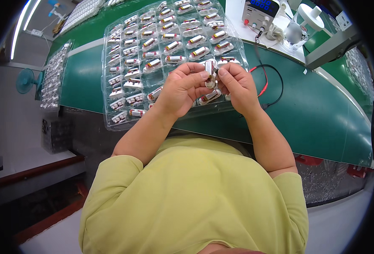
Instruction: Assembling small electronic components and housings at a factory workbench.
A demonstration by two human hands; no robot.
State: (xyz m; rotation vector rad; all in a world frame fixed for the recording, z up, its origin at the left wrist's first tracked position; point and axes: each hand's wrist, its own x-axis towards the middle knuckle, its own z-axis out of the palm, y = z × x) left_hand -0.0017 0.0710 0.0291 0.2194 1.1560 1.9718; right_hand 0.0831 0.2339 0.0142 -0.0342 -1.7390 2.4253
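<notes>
My left hand [179, 89] pinches a small white part with a silver battery pack [209, 70] between thumb and fingers, held over the tray. Close against it, my right hand [241, 89] has its thumb and forefinger pressed together at the part's right side. A small dark piece shows at those fingertips; its kind is unclear. Beneath both hands lies a clear plastic tray [107, 84] with rows of compartments. Many similar white parts with silver packs and red-yellow ends, such as this one [153, 64], sit in them. Some are hidden by my hands.
A power supply with a blue display [261, 10] stands at the back right. A black cable [282, 84] and a red lead [264, 86] run over the green table [318, 122]. Beside it are a clear canister [305, 25] and a grey metal arm [332, 48]. Another filled tray [56, 78] stands left.
</notes>
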